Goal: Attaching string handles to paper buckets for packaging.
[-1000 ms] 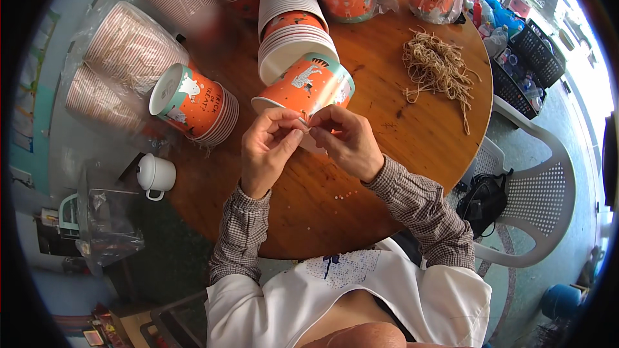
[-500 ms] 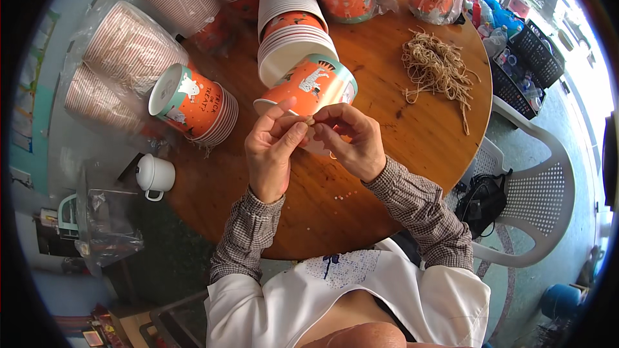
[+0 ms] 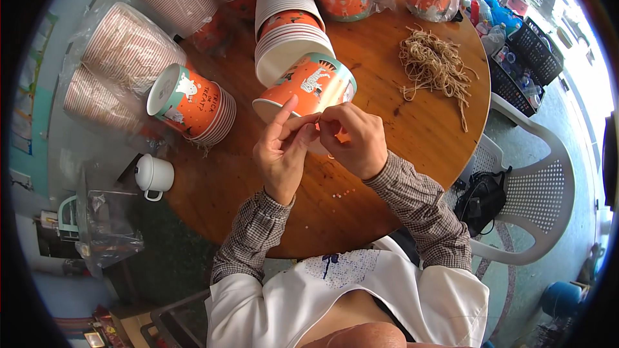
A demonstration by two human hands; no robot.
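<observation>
In front of my chest, both hands are pinched together at the fingertips over a tan piece of twine, mostly hidden by the fingers. My left hand (image 3: 284, 154) holds it between thumb and fingers, with the index finger raised. My right hand (image 3: 356, 138) is closed on it from the other side, knuckles up. Just beyond the fingers, an orange and teal paper bucket (image 3: 314, 84) with a mummy picture lies on its side, its rim behind my left hand. A thin end of twine shows below my right hand.
Behind that bucket lies a stack of paper buckets (image 3: 293, 51); another stack (image 3: 200, 104) is at the left. Plastic-wrapped stacks (image 3: 126, 45) line the table's far edge. Loose twine (image 3: 435, 64) lies at right. A white enamel mug (image 3: 155, 175) is left, a white chair (image 3: 538, 187) right.
My right hand has turned and curled further over the twine, which showed between the fingertips before. My left hand has shifted slightly to the right.
</observation>
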